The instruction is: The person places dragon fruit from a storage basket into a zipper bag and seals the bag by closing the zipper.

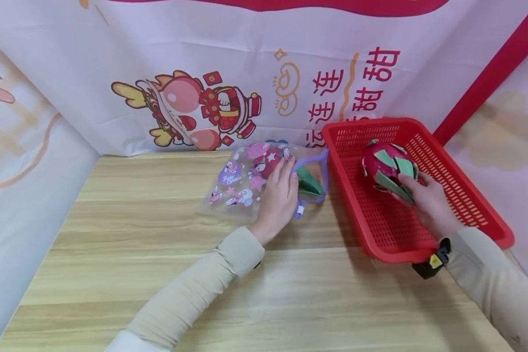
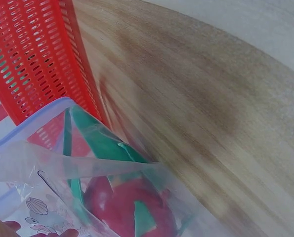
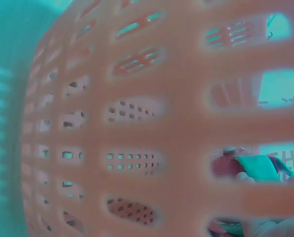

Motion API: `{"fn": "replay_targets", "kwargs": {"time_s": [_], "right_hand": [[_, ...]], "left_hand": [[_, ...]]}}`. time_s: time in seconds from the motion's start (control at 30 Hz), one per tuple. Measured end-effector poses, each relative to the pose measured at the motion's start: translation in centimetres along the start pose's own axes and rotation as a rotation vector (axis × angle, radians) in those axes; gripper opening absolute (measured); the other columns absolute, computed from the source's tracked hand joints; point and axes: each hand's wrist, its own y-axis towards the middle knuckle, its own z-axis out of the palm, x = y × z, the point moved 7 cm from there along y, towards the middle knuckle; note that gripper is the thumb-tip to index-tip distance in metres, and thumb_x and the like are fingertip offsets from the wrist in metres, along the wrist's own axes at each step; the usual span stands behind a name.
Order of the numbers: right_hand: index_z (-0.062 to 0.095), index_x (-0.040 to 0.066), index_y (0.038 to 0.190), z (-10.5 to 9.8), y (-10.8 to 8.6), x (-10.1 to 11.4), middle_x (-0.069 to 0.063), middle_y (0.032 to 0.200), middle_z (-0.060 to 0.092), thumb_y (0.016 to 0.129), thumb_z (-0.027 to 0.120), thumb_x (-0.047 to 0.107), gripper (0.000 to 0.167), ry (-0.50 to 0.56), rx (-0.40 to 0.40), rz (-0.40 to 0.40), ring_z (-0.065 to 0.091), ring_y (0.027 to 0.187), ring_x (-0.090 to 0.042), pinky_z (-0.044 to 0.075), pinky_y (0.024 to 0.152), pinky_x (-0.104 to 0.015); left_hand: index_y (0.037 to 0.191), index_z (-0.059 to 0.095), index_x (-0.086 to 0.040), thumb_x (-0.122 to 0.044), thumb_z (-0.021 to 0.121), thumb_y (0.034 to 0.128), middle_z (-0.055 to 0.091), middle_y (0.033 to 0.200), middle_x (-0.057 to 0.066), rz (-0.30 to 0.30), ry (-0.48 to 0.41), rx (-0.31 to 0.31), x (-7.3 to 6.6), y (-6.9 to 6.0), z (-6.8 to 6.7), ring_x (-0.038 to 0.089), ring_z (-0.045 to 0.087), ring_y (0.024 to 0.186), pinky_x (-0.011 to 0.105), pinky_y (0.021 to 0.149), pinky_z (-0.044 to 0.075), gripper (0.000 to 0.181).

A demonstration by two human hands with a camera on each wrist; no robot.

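Note:
A clear zip bag (image 1: 222, 203) with pink cartoon prints and a purple-edged mouth lies on the table. Inside it is a red dragon fruit (image 2: 132, 202) with long green leaves, some of them at the bag's mouth. My left hand (image 1: 278, 198) rests on top of the bag, fingers nearly straight and together. Over in the red basket (image 1: 354, 215), my right hand (image 1: 435, 203) grips another dragon fruit (image 1: 380, 159) by its green scales, thumb on the near side. Basket slots hide most of this hand in the right wrist view.
The basket's left wall stands close beside the bag's mouth. Behind both hangs a white printed cloth (image 1: 246, 39). Bare wood table (image 1: 136, 234) extends to the left and front. A black strap device (image 1: 435, 261) on my right wrist is by the basket's front rim.

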Motion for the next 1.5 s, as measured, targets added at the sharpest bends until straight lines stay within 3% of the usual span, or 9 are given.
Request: {"fn": "replay_targets", "kwargs": {"time_s": [0.33,0.5,0.67,0.93,1.1,1.27,1.5], "right_hand": [[0.010,0.032,0.154,-0.1,-0.5,-0.2,0.008,0.125,0.040,0.081,0.070,0.043,0.095,0.014,-0.001,-0.049,0.057,0.092,-0.001,0.057,0.076,-0.019],[0.005,0.028,0.155,0.1,-0.9,-0.2,0.009,0.113,0.041,0.085,0.068,0.039,0.095,0.040,0.043,-0.043,0.059,0.088,0.000,0.058,0.075,-0.020],[0.003,0.026,0.155,0.4,-1.5,-0.4,0.008,0.114,0.039,0.089,0.064,0.035,0.090,0.094,0.088,-0.010,0.056,0.091,-0.002,0.058,0.075,-0.021],[0.015,0.028,0.153,0.5,-2.4,1.6,0.007,0.116,0.042,0.092,0.061,0.030,0.076,0.161,0.122,-0.076,0.059,0.089,-0.003,0.059,0.071,-0.023],[0.014,0.036,0.152,0.8,-2.8,3.1,0.010,0.120,0.042,0.090,0.062,0.035,0.079,0.117,0.108,-0.074,0.054,0.096,-0.002,0.058,0.072,-0.020],[0.018,0.038,0.151,1.7,-3.0,4.3,0.011,0.125,0.042,0.089,0.062,0.033,0.076,0.098,0.140,-0.140,0.053,0.102,-0.003,0.058,0.074,-0.020],[0.022,0.029,0.152,3.5,-2.7,5.1,0.007,0.125,0.040,0.093,0.058,0.026,0.070,0.053,0.209,-0.267,0.052,0.105,-0.005,0.057,0.076,-0.017]], "left_hand": [[0.149,0.034,-0.015,-0.029,0.030,0.1035,0.030,0.157,0.009,0.018,0.017,-0.013,-0.4,0.0,0.0,0.031,0.034,0.142,0.054,0.116,0.027,0.048],[0.149,0.033,-0.015,-0.029,0.030,0.1035,0.030,0.157,0.009,0.019,0.019,-0.014,-0.3,-0.1,0.0,0.031,0.034,0.142,0.054,0.116,0.027,0.048],[0.149,0.033,-0.015,-0.027,0.032,0.1034,0.029,0.157,0.009,0.008,0.013,-0.009,-0.1,-0.1,0.1,0.030,0.032,0.143,0.053,0.116,0.028,0.048],[0.150,0.032,-0.016,-0.028,0.032,0.1036,0.028,0.158,0.007,0.002,0.012,-0.003,-0.2,0.0,0.1,0.029,0.031,0.144,0.052,0.117,0.026,0.048],[0.150,0.031,-0.014,-0.027,0.031,0.1038,0.029,0.157,0.008,0.009,0.018,-0.013,-0.4,0.2,-0.3,0.029,0.032,0.143,0.049,0.118,0.026,0.048],[0.150,0.031,-0.013,-0.027,0.030,0.1042,0.030,0.157,0.008,0.011,0.018,-0.024,-0.6,0.5,-0.9,0.029,0.033,0.143,0.046,0.119,0.025,0.048],[0.148,0.036,-0.011,-0.027,0.032,0.1039,0.034,0.155,0.012,0.001,0.038,-0.045,-0.7,1.1,-1.9,0.030,0.034,0.142,0.043,0.118,0.028,0.047]]}}
